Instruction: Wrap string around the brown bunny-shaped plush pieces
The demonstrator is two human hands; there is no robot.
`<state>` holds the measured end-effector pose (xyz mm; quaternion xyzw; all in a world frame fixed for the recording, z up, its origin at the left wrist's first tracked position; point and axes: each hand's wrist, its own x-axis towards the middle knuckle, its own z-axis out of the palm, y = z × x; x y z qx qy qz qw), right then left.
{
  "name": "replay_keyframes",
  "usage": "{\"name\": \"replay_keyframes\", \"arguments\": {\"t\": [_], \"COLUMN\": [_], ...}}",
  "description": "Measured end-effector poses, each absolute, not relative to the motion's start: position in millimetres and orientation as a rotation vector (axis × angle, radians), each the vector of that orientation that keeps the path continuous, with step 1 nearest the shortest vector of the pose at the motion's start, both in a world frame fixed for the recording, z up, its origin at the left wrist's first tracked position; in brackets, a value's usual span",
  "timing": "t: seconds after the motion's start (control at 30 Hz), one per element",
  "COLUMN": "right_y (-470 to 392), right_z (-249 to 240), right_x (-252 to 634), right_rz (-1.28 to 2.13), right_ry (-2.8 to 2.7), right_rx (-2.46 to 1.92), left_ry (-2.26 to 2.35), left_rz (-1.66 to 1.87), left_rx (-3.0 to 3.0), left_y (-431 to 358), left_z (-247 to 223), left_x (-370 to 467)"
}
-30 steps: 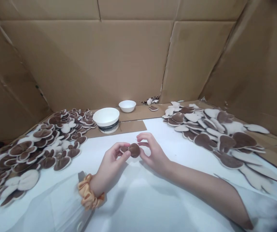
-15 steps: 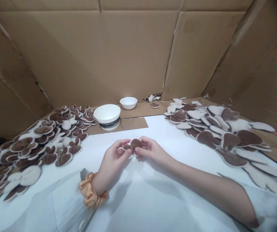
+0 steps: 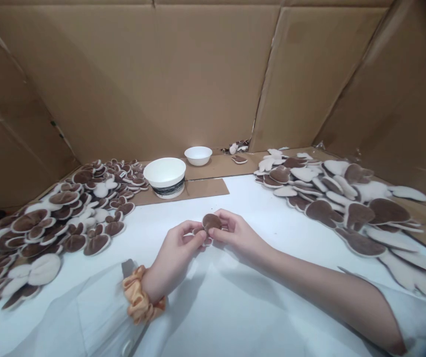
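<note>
Between my two hands, over the middle of the white table (image 3: 213,307), is a small brown plush piece with a pale edge (image 3: 211,221). My left hand (image 3: 185,243) pinches its lower left lobes between thumb and fingers, wearing an orange scrunchie (image 3: 140,296) at the wrist. From the other side my right hand (image 3: 231,229) closes on the round brown part, thumb in front and fingers behind. The fingers hide some of the piece. Similar bow-shaped plush pieces (image 3: 97,240) lie in a heap on the left.
A taller white bowl with a black band (image 3: 165,174) stands on cardboard (image 3: 207,188) at the back, near a smaller white bowl (image 3: 198,156). Flat brown and white plush pieces (image 3: 319,213) pile up at right. Cardboard walls (image 3: 183,74) enclose the table.
The plush piece has turned a little in my hands, and its lower lobes now show beneath my left thumb. Both hands keep hold of it. The view has tilted slightly.
</note>
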<state>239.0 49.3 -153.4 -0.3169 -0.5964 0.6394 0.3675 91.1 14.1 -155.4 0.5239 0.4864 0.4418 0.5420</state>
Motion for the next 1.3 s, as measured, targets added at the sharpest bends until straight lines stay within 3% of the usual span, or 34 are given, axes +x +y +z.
{"name": "replay_keyframes", "arguments": {"t": [0.23, 0.53, 1.3], "right_y": [51, 48, 52], "right_z": [-155, -150, -152], "right_x": [239, 238, 241], "right_rz": [1.419, 1.829, 1.730], "right_ry": [-1.721, -1.393, -1.595], "right_rx": [-1.097, -0.849, -0.905], "left_ry": [1.360, 1.373, 1.237], "left_rz": [0.988, 1.044, 1.057], "left_rx": [1.325, 1.382, 1.315], "left_y": [13, 9, 13], "left_z": [-156, -155, -158], "left_x": [90, 94, 93]}}
